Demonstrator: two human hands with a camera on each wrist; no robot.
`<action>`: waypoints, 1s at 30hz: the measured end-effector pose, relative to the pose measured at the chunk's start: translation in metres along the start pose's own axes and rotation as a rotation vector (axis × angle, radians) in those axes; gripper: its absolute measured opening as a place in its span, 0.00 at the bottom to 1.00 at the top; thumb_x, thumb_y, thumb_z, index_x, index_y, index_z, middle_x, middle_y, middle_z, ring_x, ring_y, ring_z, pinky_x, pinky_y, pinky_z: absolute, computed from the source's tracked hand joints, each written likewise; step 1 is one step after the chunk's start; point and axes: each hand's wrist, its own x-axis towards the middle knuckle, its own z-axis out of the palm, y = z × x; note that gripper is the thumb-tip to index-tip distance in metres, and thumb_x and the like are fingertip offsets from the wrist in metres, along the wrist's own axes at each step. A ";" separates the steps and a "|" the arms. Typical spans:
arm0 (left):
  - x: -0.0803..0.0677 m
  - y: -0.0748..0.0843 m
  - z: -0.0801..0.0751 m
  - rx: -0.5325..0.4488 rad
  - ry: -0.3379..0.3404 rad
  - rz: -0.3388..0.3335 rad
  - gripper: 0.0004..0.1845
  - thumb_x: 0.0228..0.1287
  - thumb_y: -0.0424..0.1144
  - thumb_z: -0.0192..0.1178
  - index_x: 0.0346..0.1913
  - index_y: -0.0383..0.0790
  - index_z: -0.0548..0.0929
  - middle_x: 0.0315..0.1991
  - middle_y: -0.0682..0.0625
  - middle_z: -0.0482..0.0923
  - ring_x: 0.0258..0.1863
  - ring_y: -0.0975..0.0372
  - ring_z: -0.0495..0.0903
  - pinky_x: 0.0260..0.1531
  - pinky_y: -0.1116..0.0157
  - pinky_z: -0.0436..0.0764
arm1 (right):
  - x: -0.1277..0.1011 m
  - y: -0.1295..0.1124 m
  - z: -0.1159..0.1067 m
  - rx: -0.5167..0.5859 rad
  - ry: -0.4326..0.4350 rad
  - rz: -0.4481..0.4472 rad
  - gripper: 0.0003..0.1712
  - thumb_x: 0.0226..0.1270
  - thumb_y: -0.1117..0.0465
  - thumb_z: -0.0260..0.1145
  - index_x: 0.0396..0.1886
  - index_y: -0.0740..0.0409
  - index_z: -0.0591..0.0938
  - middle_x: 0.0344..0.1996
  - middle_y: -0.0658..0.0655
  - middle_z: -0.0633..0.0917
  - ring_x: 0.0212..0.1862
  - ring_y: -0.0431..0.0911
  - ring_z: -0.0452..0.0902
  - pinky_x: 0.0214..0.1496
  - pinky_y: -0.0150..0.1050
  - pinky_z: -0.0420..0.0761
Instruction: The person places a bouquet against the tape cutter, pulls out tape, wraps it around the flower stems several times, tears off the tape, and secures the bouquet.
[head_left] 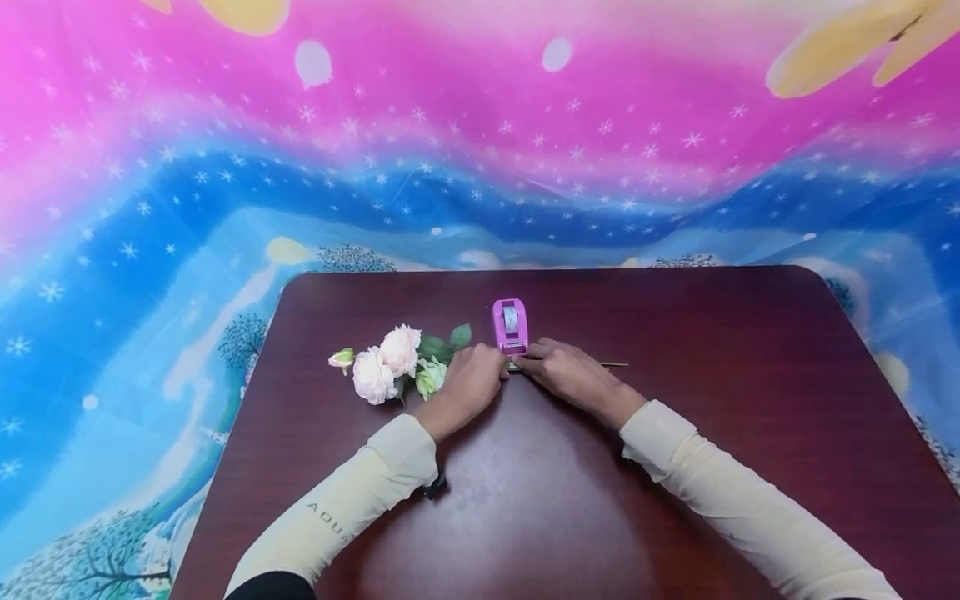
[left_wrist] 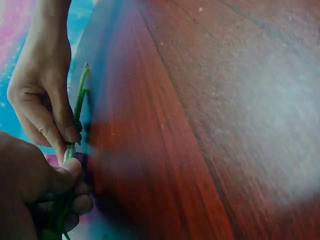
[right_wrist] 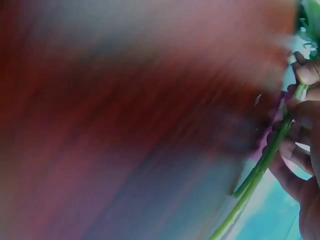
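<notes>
Both hands meet on the green stems (left_wrist: 76, 112) of the flowers (head_left: 386, 362): the left hand (head_left: 465, 383) and right hand (head_left: 566, 371) each keep a pinching grip beside the tape dispenser (head_left: 510, 325) on the surface (head_left: 675, 333).

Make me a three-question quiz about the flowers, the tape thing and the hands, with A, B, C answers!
1. Where does the tape dispenser stand?
A. Just beyond the two hands
B. At the table's near edge
C. On top of the blooms

2. What colour is the tape dispenser?
A. Green
B. Purple-pink
C. Black

3. What are the left hand and right hand doing?
A. Lying flat and apart
B. Both holding the green stems
C. Lifting the dispenser

Answers:
1 A, the head view shows it on the table right behind the knuckles.
2 B, its body is purple-pink.
3 B, both wrist views show fingers pinching the stems of the pale pink flowers.
</notes>
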 end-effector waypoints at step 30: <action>-0.038 0.001 -0.088 0.309 0.479 0.637 0.10 0.70 0.26 0.56 0.34 0.42 0.83 0.32 0.53 0.82 0.36 0.60 0.78 0.42 0.64 0.76 | -0.001 -0.055 -0.042 1.630 -0.275 0.398 0.17 0.83 0.54 0.51 0.35 0.61 0.73 0.17 0.45 0.67 0.16 0.36 0.55 0.18 0.36 0.50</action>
